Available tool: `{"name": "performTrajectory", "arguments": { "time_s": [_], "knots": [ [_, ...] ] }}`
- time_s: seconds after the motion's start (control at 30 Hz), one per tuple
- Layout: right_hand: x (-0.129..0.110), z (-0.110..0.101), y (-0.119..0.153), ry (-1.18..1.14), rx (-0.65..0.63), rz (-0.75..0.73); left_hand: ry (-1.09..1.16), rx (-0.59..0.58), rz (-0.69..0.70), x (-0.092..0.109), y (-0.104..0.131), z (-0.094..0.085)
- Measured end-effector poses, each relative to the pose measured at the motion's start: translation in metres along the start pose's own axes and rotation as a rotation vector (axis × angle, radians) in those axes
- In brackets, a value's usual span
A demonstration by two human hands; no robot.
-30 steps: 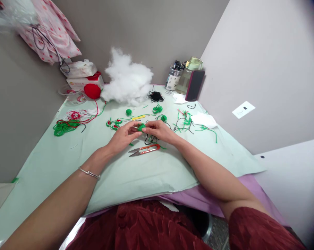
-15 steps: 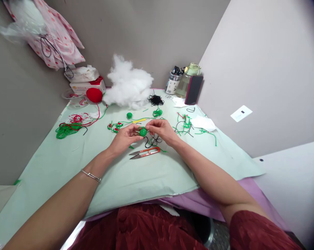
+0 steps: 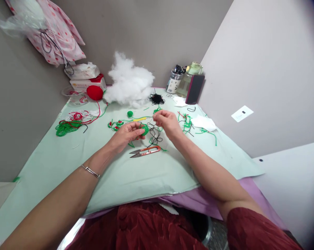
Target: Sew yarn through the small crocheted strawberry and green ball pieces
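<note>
A small green crocheted ball (image 3: 144, 130) sits between the thumb and fingers of my left hand (image 3: 128, 134). My right hand (image 3: 166, 122) is raised to the right of the ball, thumb and fingertips pinched together. What it pinches is too thin to make out. Loops of black thread (image 3: 155, 134) lie just below and between my hands. On the table under them are orange-handled thread snips (image 3: 145, 151), blades pointing left. Beyond my hands lie a yellow strip (image 3: 139, 119), another small green ball (image 3: 130, 114) and red-and-green crocheted pieces (image 3: 115, 125).
White stuffing (image 3: 130, 81) is heaped at the back, beside a black yarn tangle (image 3: 157, 99). Red yarn (image 3: 94, 93) and green yarn (image 3: 67, 128) lie left. Green scraps (image 3: 186, 122), a phone (image 3: 195, 89), a bottle (image 3: 184, 85) and a pen can (image 3: 173, 82) stand or lie right.
My right hand has moved away from the green ball, up and slightly right, still pinched. My left hand keeps the ball, which has shifted a little to the right.
</note>
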State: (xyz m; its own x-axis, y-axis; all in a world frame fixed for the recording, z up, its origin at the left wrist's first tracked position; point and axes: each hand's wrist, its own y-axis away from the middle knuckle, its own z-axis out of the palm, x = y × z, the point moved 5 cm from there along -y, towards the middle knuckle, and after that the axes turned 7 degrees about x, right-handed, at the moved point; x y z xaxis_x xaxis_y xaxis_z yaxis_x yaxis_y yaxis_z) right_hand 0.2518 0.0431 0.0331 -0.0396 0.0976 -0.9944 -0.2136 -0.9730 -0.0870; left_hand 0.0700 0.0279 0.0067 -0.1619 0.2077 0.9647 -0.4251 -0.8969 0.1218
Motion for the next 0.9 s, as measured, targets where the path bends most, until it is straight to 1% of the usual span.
{"name": "performTrajectory", "arguments": {
  "time_s": [0.07, 0.1, 0.13, 0.17, 0.2, 0.27, 0.3, 0.33, 0.4, 0.47, 0.53, 0.67, 0.7, 0.73, 0.77, 0.87, 0.9],
  "knots": [
    [-0.001, -0.021, -0.014, -0.095, 0.137, -0.006, 0.039, 0.007, -0.030, 0.002, 0.001, -0.001],
    [-0.001, -0.030, -0.019, -0.132, 0.181, -0.004, 0.056, 0.011, -0.038, 0.003, 0.002, -0.001],
    [0.000, -0.036, -0.021, -0.145, 0.185, 0.016, 0.072, 0.016, -0.042, 0.004, 0.003, -0.002],
    [0.002, -0.037, -0.021, -0.134, 0.144, 0.057, 0.087, 0.023, -0.043, 0.004, 0.003, -0.002],
    [0.005, -0.033, -0.018, -0.104, 0.064, 0.107, 0.096, 0.027, -0.042, 0.005, 0.003, -0.002],
    [0.010, -0.016, -0.005, -0.019, -0.149, 0.186, 0.095, 0.030, -0.040, 0.004, 0.003, -0.001],
    [0.010, -0.006, 0.004, 0.015, -0.235, 0.188, 0.088, 0.028, -0.038, 0.004, 0.003, 0.000],
    [0.009, 0.004, 0.012, 0.036, -0.285, 0.162, 0.081, 0.024, -0.036, 0.003, 0.003, 0.001],
    [0.006, 0.018, 0.023, 0.055, -0.301, 0.083, 0.070, 0.013, -0.035, 0.002, 0.003, 0.003],
    [0.004, 0.025, 0.027, 0.060, -0.271, 0.032, 0.067, 0.000, -0.040, 0.001, 0.003, 0.005],
    [0.002, 0.022, 0.020, 0.044, -0.207, 0.015, 0.074, -0.009, -0.053, 0.001, 0.003, 0.005],
    [-0.007, -0.009, -0.002, -0.054, 0.073, -0.003, 0.079, -0.036, -0.101, 0.000, 0.004, 0.005],
    [-0.010, -0.014, -0.005, -0.086, 0.086, 0.011, 0.081, -0.041, -0.116, -0.001, 0.004, 0.005],
    [-0.013, -0.015, -0.004, -0.118, 0.054, 0.031, 0.087, -0.042, -0.129, -0.001, 0.005, 0.005],
    [-0.016, -0.013, -0.002, -0.144, -0.011, 0.058, 0.092, -0.042, -0.144, -0.001, 0.005, 0.006],
    [-0.020, -0.001, 0.007, -0.144, -0.268, 0.126, 0.093, -0.061, -0.176, 0.000, 0.006, 0.005],
    [-0.020, -0.002, 0.006, -0.121, -0.309, 0.122, 0.093, -0.073, -0.175, 0.001, 0.006, 0.003]
  ]
}}
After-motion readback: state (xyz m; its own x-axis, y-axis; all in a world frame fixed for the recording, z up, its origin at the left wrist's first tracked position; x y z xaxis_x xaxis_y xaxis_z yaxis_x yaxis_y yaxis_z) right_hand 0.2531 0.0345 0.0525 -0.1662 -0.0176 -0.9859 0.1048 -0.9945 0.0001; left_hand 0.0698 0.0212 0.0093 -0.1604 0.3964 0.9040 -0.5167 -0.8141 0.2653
